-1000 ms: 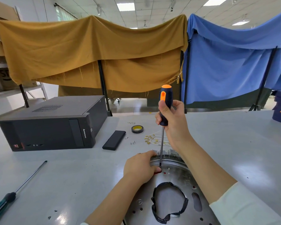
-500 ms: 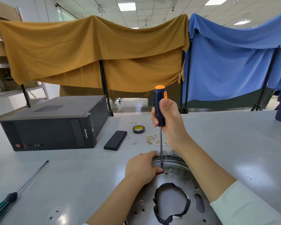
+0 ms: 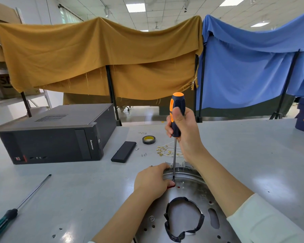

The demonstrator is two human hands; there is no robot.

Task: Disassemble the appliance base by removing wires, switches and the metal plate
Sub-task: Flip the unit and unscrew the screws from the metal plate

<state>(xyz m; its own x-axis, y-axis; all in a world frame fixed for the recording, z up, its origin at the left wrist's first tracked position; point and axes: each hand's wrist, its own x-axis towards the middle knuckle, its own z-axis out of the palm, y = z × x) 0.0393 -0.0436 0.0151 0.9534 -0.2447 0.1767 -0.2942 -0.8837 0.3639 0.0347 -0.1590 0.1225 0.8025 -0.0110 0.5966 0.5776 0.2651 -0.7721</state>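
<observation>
Mid-task: near centre on table [image 3: 77, 190], plate [image 3: 197, 193] not yet off; right hand [image 3: 186, 130] fingers curled round upright screwdriver [image 3: 176, 120], tip at plate's far rim; left hand [image 3: 152, 181] fingers curled, steadying rim; freed wires [image 3: 165, 151] beyond

The round metal plate [image 3: 197, 193] of the appliance base lies flat, shiny, pierced with small holes and a slot, a raised rim along its far edge. A black gasket-like strip [image 3: 182, 220] rings its large central opening. Beyond the rim, loose white wires with brass terminals [image 3: 165, 151] lie scattered.
</observation>
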